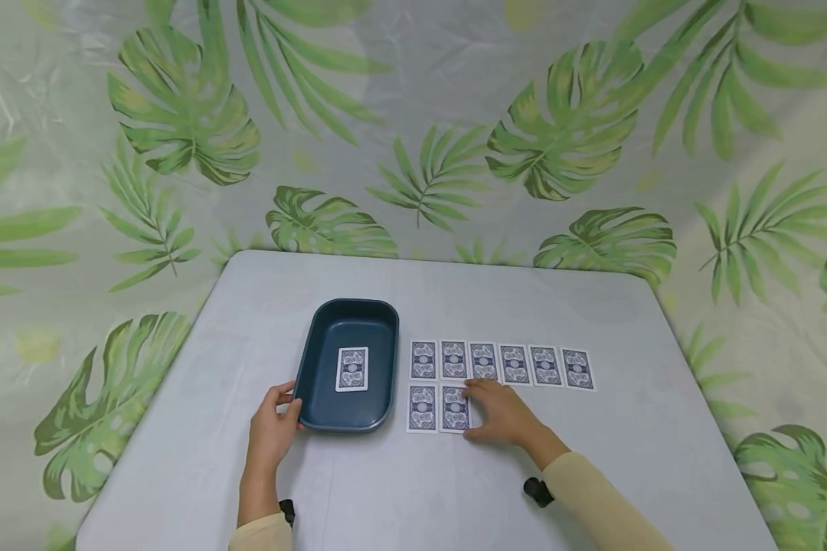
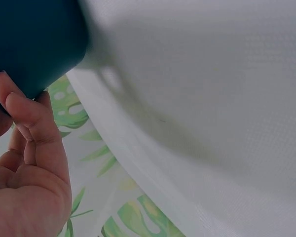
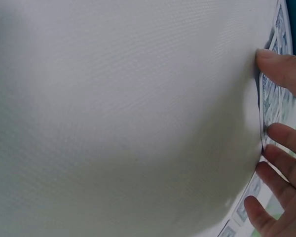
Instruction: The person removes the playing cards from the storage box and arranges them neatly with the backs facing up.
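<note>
My left hand (image 1: 273, 425) grips the near left rim of a dark blue rectangular tray (image 1: 303, 383), thumb on top and fingers at its outer side. In the left wrist view, the tray's outer wall (image 2: 34, 39) fills the upper left corner. One playing card (image 1: 352, 370) lies face down inside the tray. My right hand (image 1: 499, 413) pinches a blue-backed playing card (image 1: 454, 409) by its near and far edges, at the right end of a lower row. Left of it lies another face-down card (image 1: 423, 409). In the right wrist view, the pinched card (image 3: 270, 101) shows edge-on between thumb and fingers.
Beyond the lower row runs an upper row of several face-down cards (image 1: 514, 363), just right of the tray. All rest on a white-covered table (image 1: 524, 306). A leaf-patterned sheet (image 1: 420, 115) hangs behind the table and surrounds its sides.
</note>
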Tool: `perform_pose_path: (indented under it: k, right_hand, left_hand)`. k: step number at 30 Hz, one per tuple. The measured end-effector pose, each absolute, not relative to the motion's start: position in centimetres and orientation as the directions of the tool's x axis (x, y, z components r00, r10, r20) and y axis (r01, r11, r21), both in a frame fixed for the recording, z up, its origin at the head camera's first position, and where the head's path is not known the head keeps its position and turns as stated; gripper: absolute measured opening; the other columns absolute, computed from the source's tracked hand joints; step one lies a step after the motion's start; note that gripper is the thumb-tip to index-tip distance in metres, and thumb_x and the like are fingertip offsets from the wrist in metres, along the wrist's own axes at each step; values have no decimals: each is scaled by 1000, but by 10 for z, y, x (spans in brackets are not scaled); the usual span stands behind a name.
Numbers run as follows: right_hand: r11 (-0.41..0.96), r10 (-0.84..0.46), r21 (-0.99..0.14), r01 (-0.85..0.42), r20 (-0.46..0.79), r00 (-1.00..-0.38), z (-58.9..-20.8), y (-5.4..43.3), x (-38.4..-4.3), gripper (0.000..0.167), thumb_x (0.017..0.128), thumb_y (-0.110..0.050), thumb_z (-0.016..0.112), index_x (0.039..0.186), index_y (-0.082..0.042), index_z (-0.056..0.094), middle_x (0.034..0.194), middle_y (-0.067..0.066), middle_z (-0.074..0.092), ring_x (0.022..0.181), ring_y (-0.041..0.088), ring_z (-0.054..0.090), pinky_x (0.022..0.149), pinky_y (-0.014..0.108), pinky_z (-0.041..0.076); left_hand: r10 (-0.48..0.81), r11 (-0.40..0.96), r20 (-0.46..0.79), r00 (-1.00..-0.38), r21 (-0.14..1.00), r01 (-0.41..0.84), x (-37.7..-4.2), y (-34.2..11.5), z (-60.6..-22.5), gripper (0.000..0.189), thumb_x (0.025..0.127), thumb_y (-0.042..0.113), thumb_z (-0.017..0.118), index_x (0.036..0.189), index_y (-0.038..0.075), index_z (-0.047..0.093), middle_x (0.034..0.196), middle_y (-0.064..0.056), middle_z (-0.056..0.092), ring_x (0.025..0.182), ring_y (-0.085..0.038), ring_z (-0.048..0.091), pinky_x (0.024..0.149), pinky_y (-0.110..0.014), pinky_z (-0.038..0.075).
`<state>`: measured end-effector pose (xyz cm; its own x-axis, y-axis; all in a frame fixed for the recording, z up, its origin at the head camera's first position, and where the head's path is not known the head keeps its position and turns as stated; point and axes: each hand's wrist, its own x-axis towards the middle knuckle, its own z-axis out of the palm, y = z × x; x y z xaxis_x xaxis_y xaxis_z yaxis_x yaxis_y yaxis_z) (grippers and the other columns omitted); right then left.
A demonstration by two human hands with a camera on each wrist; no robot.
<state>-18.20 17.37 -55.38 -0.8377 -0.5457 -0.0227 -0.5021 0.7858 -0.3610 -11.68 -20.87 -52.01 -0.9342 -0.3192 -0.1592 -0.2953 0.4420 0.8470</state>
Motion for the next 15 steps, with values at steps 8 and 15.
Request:
perform_pose_path:
  k: [8,15]
  right_hand:
    - [777,-569,-338,-532,-12,-823,-549,168,-188,68,67,-45,84,119,-6,66,136,15,54,128,38,46,104,57,34]
    - [783,-552,-331,-527,21,-834,-529,146,-203,61,75,-42,80,123,-8,64,138,12,53,129,34,45,106,53,33]
  left_hand:
    - [-326,438,-150,-933,851,-290,-117,-210,-522,38,100,8,52,137,1,48,118,-25,56,68,-21,64,63,-29,47]
    - [-322,425,-160,-933,856,-293,-117,-209,-522,38,100,9,52,137,2,48,119,-24,55,70,-20,63,64,-28,48]
